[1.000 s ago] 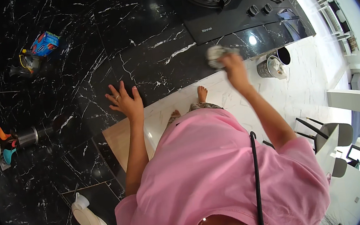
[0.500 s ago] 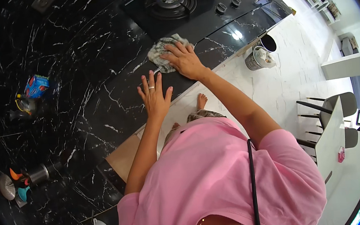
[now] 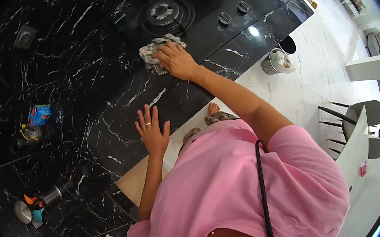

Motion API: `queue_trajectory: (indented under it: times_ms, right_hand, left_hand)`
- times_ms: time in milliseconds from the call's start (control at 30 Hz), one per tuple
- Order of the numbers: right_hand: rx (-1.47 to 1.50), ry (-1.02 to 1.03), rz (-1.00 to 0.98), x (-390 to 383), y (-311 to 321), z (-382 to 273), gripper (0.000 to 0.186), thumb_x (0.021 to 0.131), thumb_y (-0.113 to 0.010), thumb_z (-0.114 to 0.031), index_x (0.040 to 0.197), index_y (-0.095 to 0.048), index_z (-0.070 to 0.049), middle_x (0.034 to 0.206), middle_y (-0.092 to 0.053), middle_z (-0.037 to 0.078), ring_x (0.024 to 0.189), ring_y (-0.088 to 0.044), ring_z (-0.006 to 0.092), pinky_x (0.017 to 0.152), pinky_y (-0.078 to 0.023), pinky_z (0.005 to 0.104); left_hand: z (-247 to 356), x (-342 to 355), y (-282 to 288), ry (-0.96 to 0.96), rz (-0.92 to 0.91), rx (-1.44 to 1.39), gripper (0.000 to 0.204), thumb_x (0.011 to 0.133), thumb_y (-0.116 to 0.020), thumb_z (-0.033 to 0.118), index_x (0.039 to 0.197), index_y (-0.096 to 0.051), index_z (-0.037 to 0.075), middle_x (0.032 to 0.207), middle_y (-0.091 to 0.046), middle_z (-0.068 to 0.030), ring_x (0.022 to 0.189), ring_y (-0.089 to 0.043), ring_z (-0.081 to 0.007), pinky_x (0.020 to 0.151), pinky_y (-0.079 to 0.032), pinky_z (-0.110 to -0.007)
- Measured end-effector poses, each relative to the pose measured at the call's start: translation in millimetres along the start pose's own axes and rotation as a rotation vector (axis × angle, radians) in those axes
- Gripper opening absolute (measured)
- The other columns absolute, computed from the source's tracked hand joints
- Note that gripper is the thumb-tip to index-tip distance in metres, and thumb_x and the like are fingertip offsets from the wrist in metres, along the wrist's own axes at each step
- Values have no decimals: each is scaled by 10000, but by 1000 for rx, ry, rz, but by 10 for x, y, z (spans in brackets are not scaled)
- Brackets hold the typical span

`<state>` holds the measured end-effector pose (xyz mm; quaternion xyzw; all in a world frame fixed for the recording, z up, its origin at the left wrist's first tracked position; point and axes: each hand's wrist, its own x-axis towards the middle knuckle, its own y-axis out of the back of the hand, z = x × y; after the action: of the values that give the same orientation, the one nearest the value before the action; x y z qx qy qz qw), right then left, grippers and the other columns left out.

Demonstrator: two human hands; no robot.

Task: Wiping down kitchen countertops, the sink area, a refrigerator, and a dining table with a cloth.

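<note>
My right hand (image 3: 178,62) bears down on a crumpled grey-and-white checked cloth (image 3: 149,56), its fingers bent over the near side. The cloth lies on the black marbled countertop (image 3: 119,112), close to the near left corner of the gas hob (image 3: 203,32). Part of the cloth is hidden under my palm. My left hand (image 3: 154,136), with a ring on one finger, rests palm down near the counter's front edge. Its fingers are spread, and it holds nothing.
A burner (image 3: 162,13) and two knobs (image 3: 233,14) are on the hob. At the left stand a blue box (image 3: 39,115), a yellow-topped bottle (image 3: 31,132) and a utensil holder (image 3: 51,196). Two bins (image 3: 277,61) stand on the floor beyond the counter, with chairs (image 3: 363,115) farther right.
My right hand has slid the cloth left and farther from me, nearer the hob's burner. My left hand has shifted left and toward me. The view has turned slightly.
</note>
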<state>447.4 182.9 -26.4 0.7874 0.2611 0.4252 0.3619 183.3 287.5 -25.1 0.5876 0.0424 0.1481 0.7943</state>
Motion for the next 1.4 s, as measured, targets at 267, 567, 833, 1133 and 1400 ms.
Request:
queue_trajectory:
  times_ms: [267, 567, 833, 1133, 1400]
  right_hand:
    - [-100, -127, 12, -410, 592, 1004, 397, 856, -629, -163, 1239, -557, -91, 1268, -527, 135, 1230, -458, 343, 982, -412, 455]
    - [-106, -143, 24, -618, 624, 866, 459, 872, -618, -196, 1311, -529, -99, 1383, -487, 153, 1316, -415, 387, 1054, -388, 471]
    - [-419, -585, 105, -1482, 1779, 2557, 456, 897, -607, -247, 1318, -514, -97, 1440, -462, 143, 1288, -437, 386, 1034, -353, 524]
    - [-478, -567, 36, -1175, 1349, 1853, 474, 902, -604, -290, 1351, -496, -182, 1470, -438, 55, 1302, -405, 334, 1007, -323, 552]
    - [-301, -479, -43, -1059, 1438, 1795, 505, 904, -605, -275, 1394, -483, -271, 1476, -438, 48, 1327, -383, 357, 1044, -294, 525]
  left_hand:
    - [41, -9, -29, 9, 6, 29, 643, 887, -611, 328, 1465, -430, 112, 1589, -290, -116, 1475, -195, -392, 1145, -151, -613]
    - [46, 89, -34, -3, -34, 56, 645, 885, -596, 330, 1462, -429, 95, 1585, -292, -142, 1475, -194, -397, 1140, -150, -613]
    - [66, 89, -26, -5, -48, 77, 654, 896, -569, 357, 1474, -406, 97, 1589, -278, -148, 1473, -188, -411, 1139, -152, -615]
    - [74, 116, -32, 1, -60, 86, 653, 914, -543, 378, 1478, -393, 85, 1590, -265, -162, 1472, -181, -420, 1136, -162, -616]
    - [20, 113, -41, -21, -78, 93, 637, 941, -505, 398, 1476, -389, 72, 1589, -259, -176, 1473, -173, -425, 1133, -164, -618]
